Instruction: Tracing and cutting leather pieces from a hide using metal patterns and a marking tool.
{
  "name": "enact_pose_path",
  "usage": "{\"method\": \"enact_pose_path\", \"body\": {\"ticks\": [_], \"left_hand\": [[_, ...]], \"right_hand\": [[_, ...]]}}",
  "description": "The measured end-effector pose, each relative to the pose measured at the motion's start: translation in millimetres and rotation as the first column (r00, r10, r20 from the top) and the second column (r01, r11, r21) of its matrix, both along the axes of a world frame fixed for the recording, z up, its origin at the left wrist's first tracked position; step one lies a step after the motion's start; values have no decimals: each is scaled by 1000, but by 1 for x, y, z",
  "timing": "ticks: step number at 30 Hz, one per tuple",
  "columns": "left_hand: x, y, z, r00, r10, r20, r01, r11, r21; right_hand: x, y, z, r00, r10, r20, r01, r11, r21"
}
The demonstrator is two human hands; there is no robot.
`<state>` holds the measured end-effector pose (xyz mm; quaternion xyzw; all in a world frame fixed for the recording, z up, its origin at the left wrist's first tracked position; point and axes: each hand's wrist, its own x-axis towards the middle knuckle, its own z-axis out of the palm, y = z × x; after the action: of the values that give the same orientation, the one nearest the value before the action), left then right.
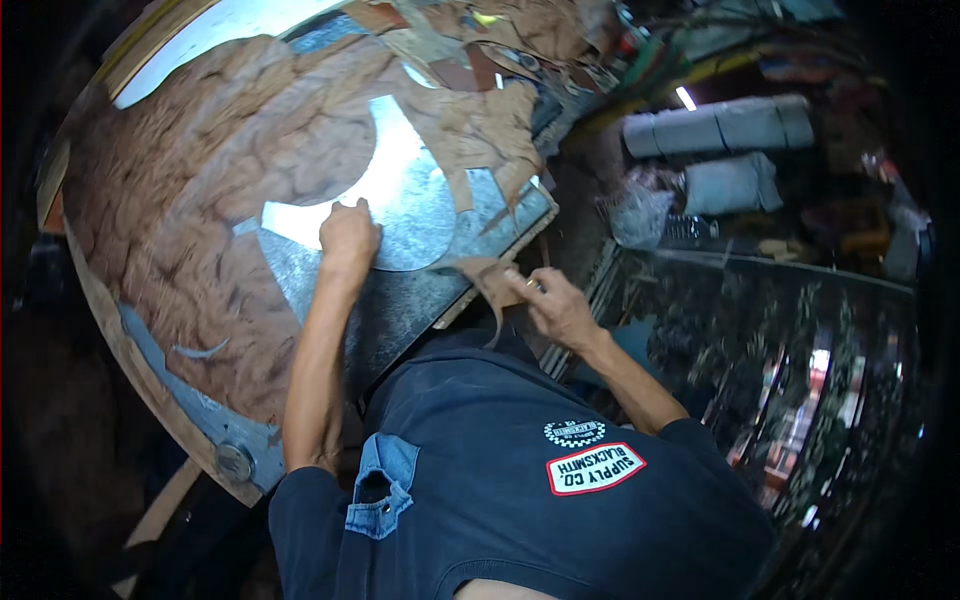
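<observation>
A curved piece of shiny sheet metal point(400, 190) lies on a workbench, partly under a brown patterned covering point(200, 170). My left hand point(348, 236) presses down on the metal's lower edge with its fingers bent. My right hand point(556, 305) is off the bench's right edge and pinches a torn strip of brown paper point(490, 280) that hangs down from it. More torn brown paper point(490, 125) lies over the metal's far side.
The bench has a wooden rim point(130, 360) and a grey metal top point(400, 310). Grey rolled bundles point(720, 125) and a plastic bag point(640, 215) lie on the floor to the right. Cluttered scraps sit at the bench's far end point(520, 30).
</observation>
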<state>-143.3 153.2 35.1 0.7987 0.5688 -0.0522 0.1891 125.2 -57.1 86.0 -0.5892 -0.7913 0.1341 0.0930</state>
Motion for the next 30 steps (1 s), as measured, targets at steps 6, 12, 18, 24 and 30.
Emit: {"method": "enact_pose_path", "body": {"ticks": [6,12,18,24,30], "left_hand": [[15,-30,38,825,313,471,8,826,-563],[50,-79,20,236,680,694,275,638,-719],[-5,-67,20,323,649,689,353,593,-724],[-37,-88,4,689,334,643,49,864,-501],[-71,-125,-19,757,430,492,-234,882,-410]], "right_hand": [[12,24,33,994,-91,-51,102,960,261],[-9,50,28,988,-18,-153,47,981,191],[-15,32,19,838,-348,-420,291,937,-196],[-35,50,11,800,-359,-480,205,916,-343],[-100,64,-26,892,78,-445,-209,945,-253]]}}
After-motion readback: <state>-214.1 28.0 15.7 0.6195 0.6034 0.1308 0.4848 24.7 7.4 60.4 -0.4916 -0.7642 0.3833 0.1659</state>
